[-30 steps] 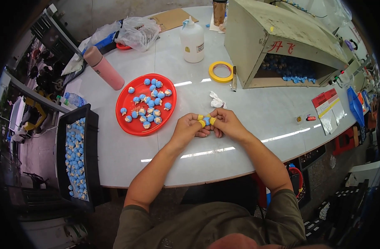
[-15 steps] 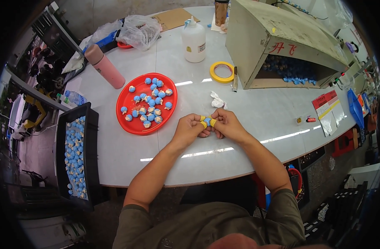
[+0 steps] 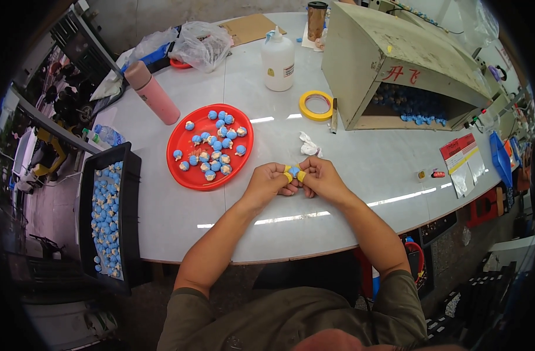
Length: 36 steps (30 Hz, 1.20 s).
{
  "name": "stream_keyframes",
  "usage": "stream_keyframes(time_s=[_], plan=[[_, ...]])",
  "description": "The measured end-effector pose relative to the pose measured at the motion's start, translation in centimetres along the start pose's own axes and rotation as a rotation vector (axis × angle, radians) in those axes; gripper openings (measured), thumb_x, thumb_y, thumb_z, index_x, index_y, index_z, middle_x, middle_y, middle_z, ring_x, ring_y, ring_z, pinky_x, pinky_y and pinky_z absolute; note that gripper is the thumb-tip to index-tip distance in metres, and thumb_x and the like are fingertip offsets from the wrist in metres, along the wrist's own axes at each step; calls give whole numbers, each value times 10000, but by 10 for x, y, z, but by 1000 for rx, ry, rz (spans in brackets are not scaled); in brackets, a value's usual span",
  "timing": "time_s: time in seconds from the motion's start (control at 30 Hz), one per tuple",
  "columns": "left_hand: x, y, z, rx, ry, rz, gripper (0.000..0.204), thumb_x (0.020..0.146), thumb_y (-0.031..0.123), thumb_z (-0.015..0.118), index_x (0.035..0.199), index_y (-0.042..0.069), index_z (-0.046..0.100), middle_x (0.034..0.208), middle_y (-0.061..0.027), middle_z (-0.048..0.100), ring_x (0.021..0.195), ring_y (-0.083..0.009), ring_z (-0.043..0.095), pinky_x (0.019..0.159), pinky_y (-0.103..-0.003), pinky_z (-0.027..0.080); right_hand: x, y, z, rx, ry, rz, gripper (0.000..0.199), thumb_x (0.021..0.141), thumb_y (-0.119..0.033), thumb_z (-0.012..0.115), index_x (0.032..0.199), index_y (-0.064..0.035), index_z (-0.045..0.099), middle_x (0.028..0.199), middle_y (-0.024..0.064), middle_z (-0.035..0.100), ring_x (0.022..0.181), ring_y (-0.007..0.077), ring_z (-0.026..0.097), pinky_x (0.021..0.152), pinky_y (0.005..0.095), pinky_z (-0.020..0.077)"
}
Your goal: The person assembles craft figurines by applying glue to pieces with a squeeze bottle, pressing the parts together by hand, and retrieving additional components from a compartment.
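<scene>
In the head view, looking down: pinching a small, rounded blue piece (image 3: pixel 294 171) between the left hand (image 3: pixel 267 182) and right hand (image 3: pixel 323 180), in a closed grip from both sides, with yellow tape-like bands (image 3: pixel 302 176) around some fingertips. Holding it over the near middle of the glossy pale-grey worktop (image 3: pixel 267 243); cannot tell whether touching that surface. Probably at the step of pressing or working one piece by hand, judging by the two-sided pinch; too small and covered to tell more. Near the left hand, see a round red plastic tray (image 3: pixel 191 180), bearing loose blue balls with cream tufts (image 3: pixel 218 145); farther left, a deep black rectangular plastic bin (image 3: pixel 130 216), holding many similar ones. Just beyond the hands, note a crumpled white tissue (image 3: pixel 309 144), untouched. For the next move, seems to call for even pressure, loosening one side only with the other secure.
</scene>
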<state>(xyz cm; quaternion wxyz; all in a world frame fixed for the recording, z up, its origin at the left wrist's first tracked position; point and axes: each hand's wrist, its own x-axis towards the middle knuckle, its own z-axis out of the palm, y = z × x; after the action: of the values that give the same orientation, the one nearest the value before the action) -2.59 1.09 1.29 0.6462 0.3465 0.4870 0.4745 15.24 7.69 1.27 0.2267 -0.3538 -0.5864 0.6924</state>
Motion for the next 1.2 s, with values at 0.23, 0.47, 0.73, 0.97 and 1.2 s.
stream_keyframes(time_s=[0.23,0.47,0.73,0.97,1.2], plan=[[3,-3,-2,2,3,31,233,887,56,535,1081,-71,526,936,-150,652,765,-176,671,676,-254,554,3,-2,3,-28,17,-9,176,857,-49,544,1011,34,519,748,69,597,504,88,546,426,218,423],[4,-5,-3,-110,56,68,246,932,171,557,1075,-26,524,1005,-141,630,885,-192,658,754,-254,549,0,-5,10,30,67,-73,278,854,-24,541,1124,36,513,816,36,576,556,75,543,475,202,430],[-7,22,-23,-884,356,258,357,999,239,293,1150,-40,456,1203,-213,553,1100,-258,577,910,-304,502,1,-9,6,89,213,-114,240,885,-90,546,1110,-7,539,787,18,568,557,63,505,483,192,385],[3,-2,4,-556,112,104,397,987,341,375,1158,5,498,1071,-184,623,983,-260,621,838,-318,504,3,-7,-18,144,457,-247,225,878,-62,549,1098,-14,547,797,8,567,556,52,480,471,190,377],[2,-11,-1,-400,102,81,319,976,252,427,1156,11,532,971,-147,632,860,-223,645,746,-302,539,10,-25,-55,423,683,-251,163,860,-35,517,1023,-42,522,787,17,548,579,61,492,458,207,363]])
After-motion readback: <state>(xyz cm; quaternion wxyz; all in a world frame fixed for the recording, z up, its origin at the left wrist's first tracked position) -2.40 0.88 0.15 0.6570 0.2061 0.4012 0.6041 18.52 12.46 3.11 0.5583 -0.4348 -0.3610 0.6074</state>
